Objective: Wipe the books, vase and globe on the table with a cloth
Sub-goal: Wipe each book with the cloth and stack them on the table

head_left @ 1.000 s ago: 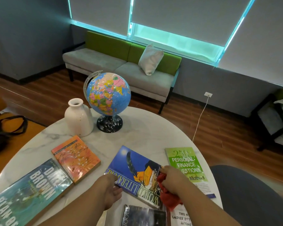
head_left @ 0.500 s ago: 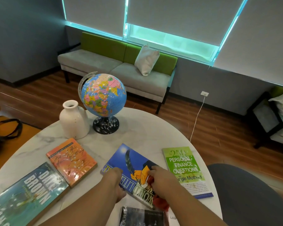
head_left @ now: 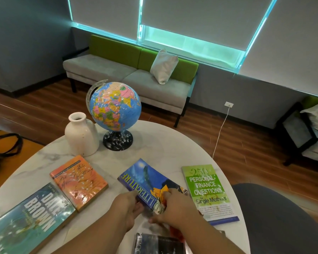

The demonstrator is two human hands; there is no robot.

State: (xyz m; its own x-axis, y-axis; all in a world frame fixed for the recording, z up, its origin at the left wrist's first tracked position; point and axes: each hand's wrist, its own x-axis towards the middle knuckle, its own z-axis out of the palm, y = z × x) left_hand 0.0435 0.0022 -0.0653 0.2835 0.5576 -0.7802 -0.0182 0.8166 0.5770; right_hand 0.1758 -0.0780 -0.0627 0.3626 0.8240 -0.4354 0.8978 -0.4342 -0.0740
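Head view: a round, white, grey-veined marble table (head_left: 163,143) bears five books, one vase and one globe. At 6 o'clock your left hand (head_left: 128,208) grips the near edge of the glossy blue Literature paperback (head_left: 141,178), fingers curled beneath it. Your right hand (head_left: 174,208) lies on its cover, curled round a crumpled red cloth (head_left: 176,233) that is mostly hidden under the wrist. The matte cream, bottle-shaped vase (head_left: 81,136) and the glossy globe (head_left: 116,105) on its speckled black base stand just beside each other at 11 o'clock. The orange paperback (head_left: 79,182) lies at 9 o'clock. The teal Dale Brown book (head_left: 31,217) at 8 is cut off by the frame. The green finance book (head_left: 207,191) lies at 3. A dark book (head_left: 158,244) at the bottom edge is cut off, its title unreadable.
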